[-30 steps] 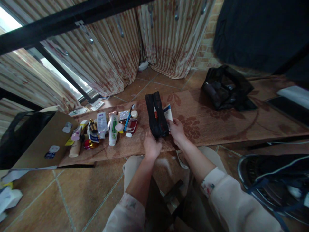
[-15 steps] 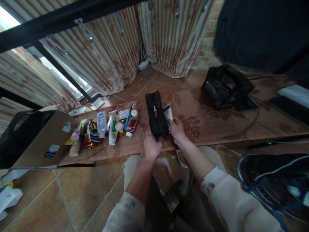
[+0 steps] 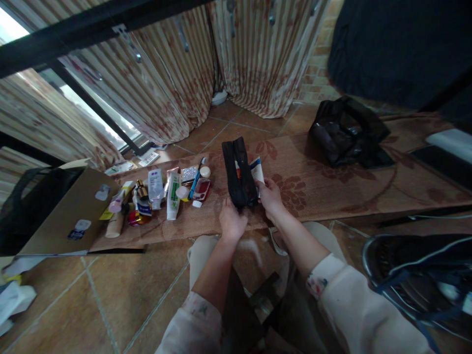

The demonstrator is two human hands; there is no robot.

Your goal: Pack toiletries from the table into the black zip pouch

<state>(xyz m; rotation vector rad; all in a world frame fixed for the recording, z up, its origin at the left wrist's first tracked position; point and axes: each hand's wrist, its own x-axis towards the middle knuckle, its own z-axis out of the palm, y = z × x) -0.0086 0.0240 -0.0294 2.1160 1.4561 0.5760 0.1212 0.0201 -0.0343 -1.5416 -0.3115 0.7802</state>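
Note:
A black zip pouch (image 3: 233, 172) stands upright on the patterned cloth with its top parted, and a bit of something red shows inside. My left hand (image 3: 233, 221) is closed on the pouch's near end. My right hand (image 3: 271, 198), at the pouch's right side, grips a white and blue flat item (image 3: 257, 169), perhaps a tube or packet, pressed against the pouch. To the left lie a white and green tube (image 3: 173, 199), a blue toothbrush (image 3: 195, 183), a pale lilac tube (image 3: 155, 187), a glittery compact (image 3: 189, 175) and a red-filled clear case (image 3: 202, 190).
A cardboard box (image 3: 62, 216) with a black bag in it stands at the left end. A shiny black bag (image 3: 342, 132) sits at the back right, with a dark flat object (image 3: 442, 164) beyond it. On the floor at lower right is a dark rounded object with straps (image 3: 413, 275).
Almost nothing differs. Both hands keep their hold on the pouch and the white and blue item, and the view shifts very slightly.

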